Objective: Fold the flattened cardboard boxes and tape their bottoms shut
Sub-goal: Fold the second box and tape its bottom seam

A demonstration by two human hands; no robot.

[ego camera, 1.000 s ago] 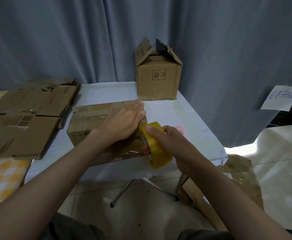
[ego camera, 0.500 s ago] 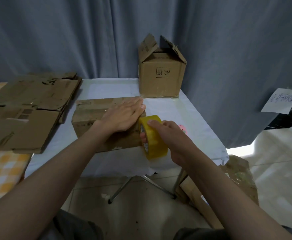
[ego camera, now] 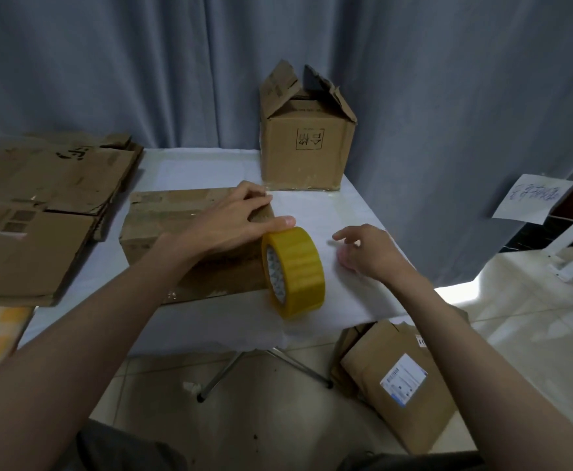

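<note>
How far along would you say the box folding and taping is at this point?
Done: one folded box stands upright at the back of the table. In hand: the left hand presses flat on a second box lying beside the tape roll, which stands on edge; the right hand hovers open, holding nothing. Left: a stack of flat cardboard on the left waits to be folded.

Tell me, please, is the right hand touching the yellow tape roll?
Apart. The head view shows white tablecloth between the right hand and the tape roll.

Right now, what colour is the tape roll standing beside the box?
Yellow: the tape roll is translucent yellow with a pale printed core, seen in the head view.
</note>
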